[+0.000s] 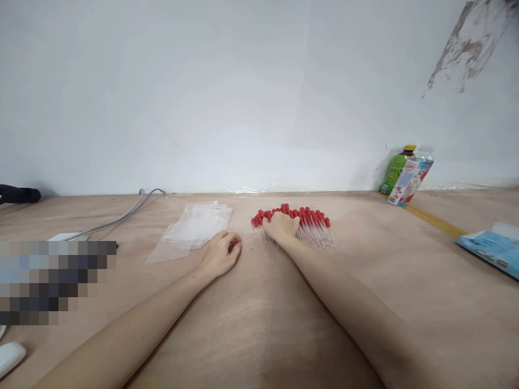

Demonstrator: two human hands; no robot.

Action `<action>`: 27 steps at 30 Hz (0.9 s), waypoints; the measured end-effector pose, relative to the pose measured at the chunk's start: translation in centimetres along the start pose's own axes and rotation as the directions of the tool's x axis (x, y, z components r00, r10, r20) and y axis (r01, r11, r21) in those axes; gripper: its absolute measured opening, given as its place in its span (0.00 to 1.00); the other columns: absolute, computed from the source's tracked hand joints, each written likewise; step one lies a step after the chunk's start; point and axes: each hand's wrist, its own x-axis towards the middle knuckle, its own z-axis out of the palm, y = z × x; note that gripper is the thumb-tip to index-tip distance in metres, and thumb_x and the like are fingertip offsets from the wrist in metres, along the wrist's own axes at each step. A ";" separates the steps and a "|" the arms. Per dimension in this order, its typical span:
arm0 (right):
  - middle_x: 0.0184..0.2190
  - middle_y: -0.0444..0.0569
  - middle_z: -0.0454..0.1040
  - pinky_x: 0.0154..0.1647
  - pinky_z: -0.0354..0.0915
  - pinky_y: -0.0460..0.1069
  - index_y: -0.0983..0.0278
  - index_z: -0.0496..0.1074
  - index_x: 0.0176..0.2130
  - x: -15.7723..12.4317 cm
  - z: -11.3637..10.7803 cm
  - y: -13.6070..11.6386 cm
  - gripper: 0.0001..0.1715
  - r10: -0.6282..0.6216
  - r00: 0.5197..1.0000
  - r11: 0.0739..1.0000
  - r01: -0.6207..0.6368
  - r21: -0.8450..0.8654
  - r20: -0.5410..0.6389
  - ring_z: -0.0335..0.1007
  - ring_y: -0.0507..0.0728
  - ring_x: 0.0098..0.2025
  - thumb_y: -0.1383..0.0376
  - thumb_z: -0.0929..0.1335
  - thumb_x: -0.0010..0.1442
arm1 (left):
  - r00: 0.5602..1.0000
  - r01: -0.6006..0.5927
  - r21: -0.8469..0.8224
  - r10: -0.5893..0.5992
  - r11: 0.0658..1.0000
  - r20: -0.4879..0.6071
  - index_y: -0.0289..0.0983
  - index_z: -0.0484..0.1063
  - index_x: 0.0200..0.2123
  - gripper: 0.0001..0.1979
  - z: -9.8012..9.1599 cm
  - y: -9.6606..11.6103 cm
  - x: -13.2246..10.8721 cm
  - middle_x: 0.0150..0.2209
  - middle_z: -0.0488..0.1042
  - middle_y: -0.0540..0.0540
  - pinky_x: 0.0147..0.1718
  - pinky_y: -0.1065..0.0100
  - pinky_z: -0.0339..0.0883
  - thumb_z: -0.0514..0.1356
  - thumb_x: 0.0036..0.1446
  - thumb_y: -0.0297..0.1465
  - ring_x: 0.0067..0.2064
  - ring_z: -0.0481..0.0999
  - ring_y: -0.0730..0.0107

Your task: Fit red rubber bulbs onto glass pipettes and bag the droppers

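Observation:
A row of droppers (314, 221) with red rubber bulbs and thin clear tubes lies side by side on the table, bulbs toward the wall. My right hand (283, 225) is over the middle of this row, touching the bulbs; its fingertips are mostly hidden by the back of the hand. To the left of the row, my left hand (223, 251) rests on the table with curled fingers. A red bulb (235, 244) shows between its thumb and fingers; how many droppers it holds is hidden. Just behind that hand lie several flat clear plastic bags (198, 224), overlapping.
A green bottle (395, 172) and a printed carton (410, 181) stand against the wall at right. A blue packet (490, 249) lies at the right edge, near a yellow strip (433, 220). Left are a grey cable (121, 216), a blurred-out object (44, 281) and a white mouse-like object (10, 357).

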 end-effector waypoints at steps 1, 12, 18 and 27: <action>0.29 0.57 0.74 0.43 0.47 0.57 0.68 0.71 0.30 -0.1 0.0 0.0 0.19 -0.013 1.000 1.000 0.013 -0.007 -0.001 0.69 0.60 0.35 0.56 0.59 0.55 | 1.000 0.004 0.005 -0.004 1.000 -0.004 0.39 0.69 0.33 0.08 0.1 -0.1 0.0 0.30 0.65 0.48 0.36 0.65 0.61 0.50 0.54 0.31 0.36 0.68 0.66; 0.32 0.53 0.74 0.44 0.43 0.55 0.65 0.71 0.32 -2.4 1.1 -3.2 0.16 -0.285 0.958 0.957 0.286 -0.044 0.040 0.67 0.58 0.37 0.58 0.60 0.56 | 0.994 0.092 -0.035 -0.094 0.995 -0.051 0.37 0.64 0.31 0.04 0.4 -1.5 0.5 0.29 0.65 0.48 0.31 0.67 0.61 0.53 0.52 0.31 0.30 0.67 0.69; 0.31 0.53 0.74 0.43 0.45 0.55 0.67 0.71 0.29 -3.3 1.2 -3.1 0.13 -0.327 0.943 0.943 0.329 -0.044 0.054 0.68 0.58 0.35 0.63 0.60 0.56 | 0.989 0.091 -0.117 -0.104 0.989 -0.107 0.37 0.61 0.34 0.05 0.6 -1.7 0.6 0.28 0.66 0.50 0.28 0.69 0.61 0.52 0.53 0.30 0.29 0.67 0.70; 0.26 0.46 0.71 0.37 0.51 0.51 0.63 0.68 0.25 -8.6 -2.7 5.5 0.11 -0.552 0.833 0.830 0.552 0.079 -0.017 0.63 0.54 0.34 0.62 0.62 0.56 | 0.986 0.033 -0.148 -0.056 0.988 -0.159 0.36 0.69 0.37 0.11 0.5 -1.5 0.3 0.33 0.67 0.46 0.31 0.68 0.63 0.51 0.55 0.34 0.33 0.69 0.68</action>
